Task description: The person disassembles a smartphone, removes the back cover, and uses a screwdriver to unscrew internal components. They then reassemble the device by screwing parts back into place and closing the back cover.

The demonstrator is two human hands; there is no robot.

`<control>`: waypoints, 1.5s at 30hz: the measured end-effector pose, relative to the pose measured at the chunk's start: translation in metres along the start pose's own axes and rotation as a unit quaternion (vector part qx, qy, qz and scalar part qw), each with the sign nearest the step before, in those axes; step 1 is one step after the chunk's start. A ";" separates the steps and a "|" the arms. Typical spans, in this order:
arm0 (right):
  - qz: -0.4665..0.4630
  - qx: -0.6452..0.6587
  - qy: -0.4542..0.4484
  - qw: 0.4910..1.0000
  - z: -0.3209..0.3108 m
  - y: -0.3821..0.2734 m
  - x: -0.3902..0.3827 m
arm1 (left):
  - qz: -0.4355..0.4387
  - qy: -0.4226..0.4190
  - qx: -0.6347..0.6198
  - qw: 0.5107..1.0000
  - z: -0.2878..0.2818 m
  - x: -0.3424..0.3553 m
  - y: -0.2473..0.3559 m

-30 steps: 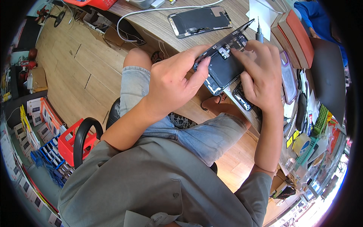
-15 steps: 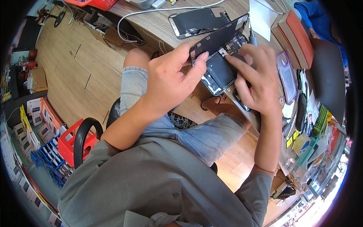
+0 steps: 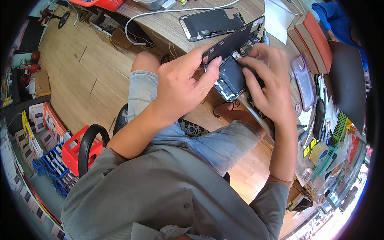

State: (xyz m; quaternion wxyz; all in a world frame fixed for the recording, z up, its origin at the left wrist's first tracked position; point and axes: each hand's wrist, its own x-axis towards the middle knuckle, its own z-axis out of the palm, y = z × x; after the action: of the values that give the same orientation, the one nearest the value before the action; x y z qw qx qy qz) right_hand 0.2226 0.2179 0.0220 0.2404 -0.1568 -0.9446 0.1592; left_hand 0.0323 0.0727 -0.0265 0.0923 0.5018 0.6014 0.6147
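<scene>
My left hand point(image 3: 180, 78) is closed on an opened smartphone, its thumb on the lower edge of the raised screen panel point(image 3: 234, 39). The phone body point(image 3: 231, 78) lies tilted by the table edge, with its black battery and small metal parts showing. Over the body, my right hand point(image 3: 272, 82) has its index fingertip at the parts above the battery and its thumb beside the battery's right side. Index finger and thumb are apart, and I see nothing between them. The other right fingers partly cover the phone's upper right end.
Another dark phone panel point(image 3: 211, 25) lies on the wooden table point(image 3: 170, 25), near a white cable point(image 3: 158, 13). To the right are red-covered thick books point(image 3: 314, 40), a clear purple-edged phone case point(image 3: 303, 82) and cluttered tools. A person in a blue sleeve point(image 3: 334, 18) is at the far right.
My right thumb has come up from beside the phone to the battery's edge. The right index finger has shifted slightly at the parts above it. My left hand keeps its hold.
</scene>
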 end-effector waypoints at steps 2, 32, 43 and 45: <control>0.007 -0.010 0.009 1.000 0.003 -0.003 0.002 | 0.004 0.000 0.004 1.000 0.000 0.000 0.000; -0.013 -0.054 0.081 0.995 0.003 0.000 0.003 | 0.006 0.014 0.004 1.000 0.002 0.000 0.003; -0.011 -0.005 0.064 0.998 -0.011 0.008 -0.003 | 0.006 0.001 0.013 1.000 0.002 -0.003 -0.002; -0.010 0.019 0.068 0.997 -0.015 0.005 -0.004 | 0.011 0.009 0.015 1.000 0.003 -0.004 -0.003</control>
State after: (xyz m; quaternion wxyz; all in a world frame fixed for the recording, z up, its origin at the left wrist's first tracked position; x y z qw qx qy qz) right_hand 0.2341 0.2244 0.0309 0.3082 -0.1529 -0.9246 0.1634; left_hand 0.0351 0.0725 -0.0320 0.0723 0.5044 0.6059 0.6109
